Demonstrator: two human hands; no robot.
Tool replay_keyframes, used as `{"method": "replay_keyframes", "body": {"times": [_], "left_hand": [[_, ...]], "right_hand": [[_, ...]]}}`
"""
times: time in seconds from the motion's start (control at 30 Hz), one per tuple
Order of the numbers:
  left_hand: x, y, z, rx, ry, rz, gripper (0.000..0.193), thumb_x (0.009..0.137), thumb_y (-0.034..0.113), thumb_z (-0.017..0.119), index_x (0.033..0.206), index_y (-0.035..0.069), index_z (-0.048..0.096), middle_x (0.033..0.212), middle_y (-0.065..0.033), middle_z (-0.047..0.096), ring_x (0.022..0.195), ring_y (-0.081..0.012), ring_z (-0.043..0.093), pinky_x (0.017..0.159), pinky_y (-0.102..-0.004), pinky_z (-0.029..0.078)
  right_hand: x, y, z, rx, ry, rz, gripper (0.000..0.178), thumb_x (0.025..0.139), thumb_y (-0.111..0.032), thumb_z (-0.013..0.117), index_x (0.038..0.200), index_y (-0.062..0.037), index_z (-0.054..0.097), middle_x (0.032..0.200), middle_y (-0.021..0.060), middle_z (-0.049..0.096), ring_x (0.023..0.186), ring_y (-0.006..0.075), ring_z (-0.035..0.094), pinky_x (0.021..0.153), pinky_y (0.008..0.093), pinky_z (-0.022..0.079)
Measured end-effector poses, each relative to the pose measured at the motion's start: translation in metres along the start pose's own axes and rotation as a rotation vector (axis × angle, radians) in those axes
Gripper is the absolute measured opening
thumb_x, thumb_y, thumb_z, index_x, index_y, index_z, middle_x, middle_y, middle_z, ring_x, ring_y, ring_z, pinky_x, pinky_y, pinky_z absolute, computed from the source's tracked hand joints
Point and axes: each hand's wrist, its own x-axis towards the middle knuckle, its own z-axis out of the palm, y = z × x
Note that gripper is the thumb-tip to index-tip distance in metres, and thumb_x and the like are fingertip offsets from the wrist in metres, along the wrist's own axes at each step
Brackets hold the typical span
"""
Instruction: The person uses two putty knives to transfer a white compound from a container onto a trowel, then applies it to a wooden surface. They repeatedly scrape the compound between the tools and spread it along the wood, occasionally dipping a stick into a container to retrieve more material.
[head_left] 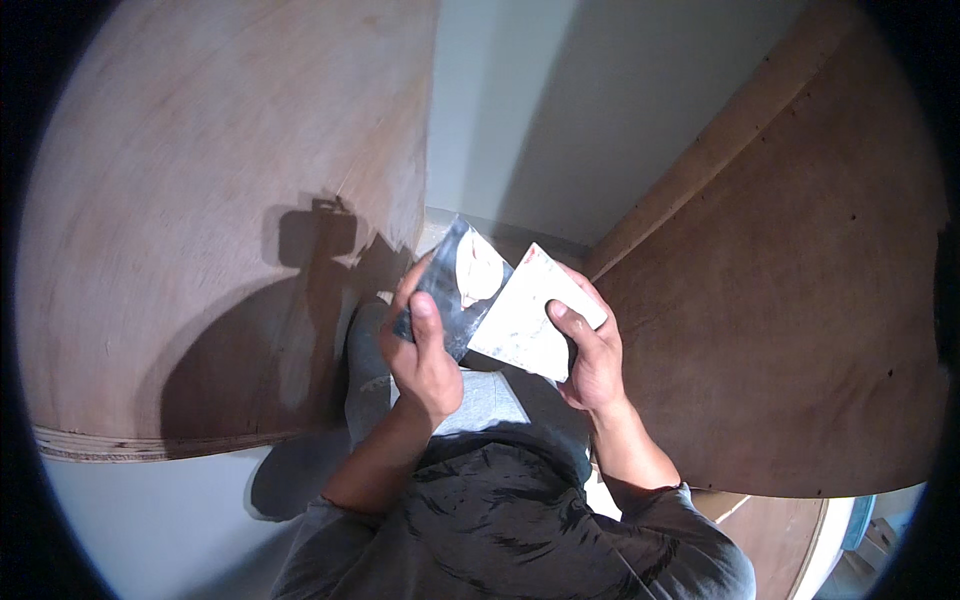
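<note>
By the left hand (428,365), a dark grey, flat, four-sided plate (432,285) is gripped, its near face pressed by the thumb and its back supported by fingers that are mostly hidden. By the right hand (597,368), a white, flat, four-sided plate (530,325) with smudged edges is pinched in the same way. On the dark plate a cream, paste-like patch (480,270) is carried. Both plates are held tilted above the grey-clad lap (480,395), their near edges close together; whether they are touching cannot be told. The lap is flanked by a pale brown curved wooden panel (200,150) and a darker brown wooden panel (780,300), with a pale wall (560,120) beyond. If the dark plate is tipped too far, the patch could slide onto the lap; if the thumb grip is loosened, either plate could be dropped.
</note>
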Motion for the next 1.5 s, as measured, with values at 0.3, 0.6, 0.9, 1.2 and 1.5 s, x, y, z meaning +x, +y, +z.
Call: {"method": "replay_keyframes", "body": {"times": [0.3, 0.6, 0.9, 1.2, 1.5], "left_hand": [[-0.021, 0.001, -0.004, -0.097, -0.095, -0.336, 0.050, 0.106, 0.037, 0.046, 0.130, -0.006, 0.056, 0.110, -0.0185, 0.068, 0.095, -0.0255, 0.070, 0.077, -0.0385, 0.057], [-0.004, 0.007, 0.006, -0.674, -0.018, -0.692, 0.038, 0.105, 0.035, 0.052, 0.122, 0.003, 0.061, 0.109, -0.0091, 0.069, 0.099, -0.0207, 0.067, 0.089, -0.0376, 0.053], [0.002, 0.006, 0.007, -0.767, -0.171, -0.761, 0.047, 0.107, 0.044, 0.043, 0.130, 0.005, 0.054, 0.112, -0.0087, 0.068, 0.096, -0.0196, 0.069, 0.071, -0.0377, 0.058], [-0.003, 0.006, 0.011, -0.829, -0.108, -0.749, 0.040, 0.103, 0.044, 0.052, 0.127, 0.012, 0.060, 0.114, -0.0026, 0.069, 0.096, -0.0158, 0.067, 0.074, -0.0337, 0.053], [-0.015, -0.002, 0.017, -0.815, -0.023, -0.834, 0.035, 0.101, 0.043, 0.058, 0.120, 0.015, 0.064, 0.108, 0.0016, 0.070, 0.094, -0.0117, 0.066, 0.072, -0.0300, 0.050]], "right_hand": [[0.024, -0.019, -0.001, -0.262, -0.042, -0.335, 0.045, 0.097, -0.018, 0.060, 0.135, 0.0052, 0.053, 0.120, 0.0118, 0.065, 0.110, 0.0181, 0.062, 0.098, 0.0323, 0.049], [0.012, -0.029, -0.030, -0.841, -0.565, -0.881, 0.042, 0.076, -0.023, 0.084, 0.115, -0.0168, 0.072, 0.114, 0.0178, 0.069, 0.103, 0.0348, 0.070, 0.075, 0.0376, 0.059], [0.035, -0.021, -0.036, -1.057, -0.556, -1.121, 0.038, 0.078, -0.015, 0.080, 0.113, -0.0263, 0.073, 0.111, 0.0124, 0.065, 0.104, 0.0334, 0.069, 0.081, 0.0396, 0.061], [0.047, 0.001, -0.052, -1.070, -0.351, -0.856, 0.038, 0.098, -0.017, 0.060, 0.136, -0.0090, 0.058, 0.120, 0.0166, 0.061, 0.108, 0.0314, 0.062, 0.092, 0.0433, 0.051], [0.033, 0.050, -0.019, -0.886, -0.149, -0.937, 0.043, 0.099, -0.014, 0.051, 0.142, -0.0060, 0.049, 0.121, 0.0248, 0.056, 0.113, 0.0397, 0.057, 0.096, 0.0451, 0.045]]}}
